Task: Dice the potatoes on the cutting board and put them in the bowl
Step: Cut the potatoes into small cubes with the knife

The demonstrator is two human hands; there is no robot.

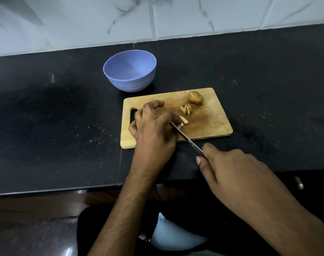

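A wooden cutting board (209, 124) lies on the black counter. A whole brown potato (195, 97) sits at its far right. A sliced potato half (186, 109) lies near the board's middle. My left hand (153, 124) holds down potato slices (184, 121) with curled fingertips. My right hand (231, 169) grips the handle of a knife (187, 138), whose blade runs up to those slices. A blue bowl (129, 71), with nothing in it, stands behind the board to the left.
The black counter (56, 117) stretches left and right of the board. A marbled tiled wall (157, 19) rises behind it. The counter's front edge runs below my hands, with my lap under it.
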